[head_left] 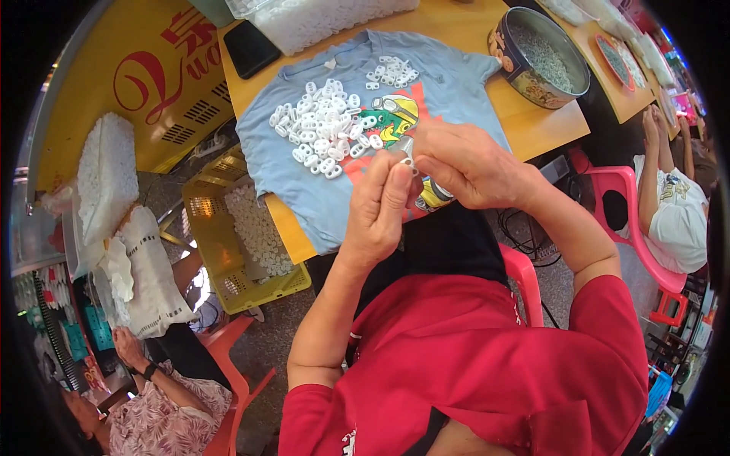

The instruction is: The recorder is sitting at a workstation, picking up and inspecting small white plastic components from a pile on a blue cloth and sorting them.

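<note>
My left hand [380, 204] is closed, with a small white plastic piece [408, 161] pinched between thumb and fingertips. Right beside it, my right hand [473, 166] is closed too, its fingertips meeting the piece. What the right fingers grip is hidden. Both hands are held over the near edge of a blue printed T-shirt [285, 178] spread on the table. On the shirt, beyond my left hand, lies a loose heap of white oval pieces with two holes [319, 125]. A smaller group of similar pieces [393, 71] lies farther back, to the right.
A round tin [525, 80] of small metallic parts stands at the back right of the wooden table [540, 125]. A black phone [251, 49] and a clear tub of white pieces [319, 23] are behind. A yellow crate [217, 266] stands at left. Other people sit on both sides.
</note>
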`<state>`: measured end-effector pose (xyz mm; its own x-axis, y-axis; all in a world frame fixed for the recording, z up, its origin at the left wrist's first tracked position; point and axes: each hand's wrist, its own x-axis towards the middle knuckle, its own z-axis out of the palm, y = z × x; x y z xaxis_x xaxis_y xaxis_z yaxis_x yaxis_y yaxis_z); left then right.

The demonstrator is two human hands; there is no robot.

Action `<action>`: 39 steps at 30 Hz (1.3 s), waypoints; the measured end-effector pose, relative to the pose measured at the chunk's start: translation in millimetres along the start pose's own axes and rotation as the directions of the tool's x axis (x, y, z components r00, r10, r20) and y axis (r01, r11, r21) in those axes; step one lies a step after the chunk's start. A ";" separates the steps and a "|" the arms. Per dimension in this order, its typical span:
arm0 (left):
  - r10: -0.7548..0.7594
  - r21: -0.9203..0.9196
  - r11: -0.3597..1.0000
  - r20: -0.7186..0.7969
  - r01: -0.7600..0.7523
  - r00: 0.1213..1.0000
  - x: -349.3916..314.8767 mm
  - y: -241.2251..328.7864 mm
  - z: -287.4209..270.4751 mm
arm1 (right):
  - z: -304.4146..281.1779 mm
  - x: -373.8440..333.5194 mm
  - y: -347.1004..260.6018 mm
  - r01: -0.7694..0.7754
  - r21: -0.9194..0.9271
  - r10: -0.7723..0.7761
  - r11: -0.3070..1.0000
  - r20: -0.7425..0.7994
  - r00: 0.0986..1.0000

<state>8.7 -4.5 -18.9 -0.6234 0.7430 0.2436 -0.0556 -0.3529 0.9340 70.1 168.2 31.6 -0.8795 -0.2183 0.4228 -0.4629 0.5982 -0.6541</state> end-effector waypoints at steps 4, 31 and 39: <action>0.051 0.134 0.990 -0.011 -0.049 0.999 -0.3 0.9 5.4 | 1.7 -6.3 -2.3 -0.005 -0.013 0.005 1.000 -0.002 1.000; 0.047 -0.173 0.977 -0.389 -0.123 0.920 17.3 20.4 -52.7 | 29.3 36.0 56.5 -0.182 -0.361 0.148 0.915 -0.120 0.982; 0.139 -0.020 0.988 -0.347 -0.155 0.928 20.0 19.2 -33.9 | 15.4 29.8 21.5 -0.138 -0.022 0.129 0.990 -0.235 0.963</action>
<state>-31.3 -15.7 -4.9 -0.8566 0.4429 0.2647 0.0260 -0.4754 0.8794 32.2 162.6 20.5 -0.8811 0.0476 0.4705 -0.3350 0.6393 -0.6921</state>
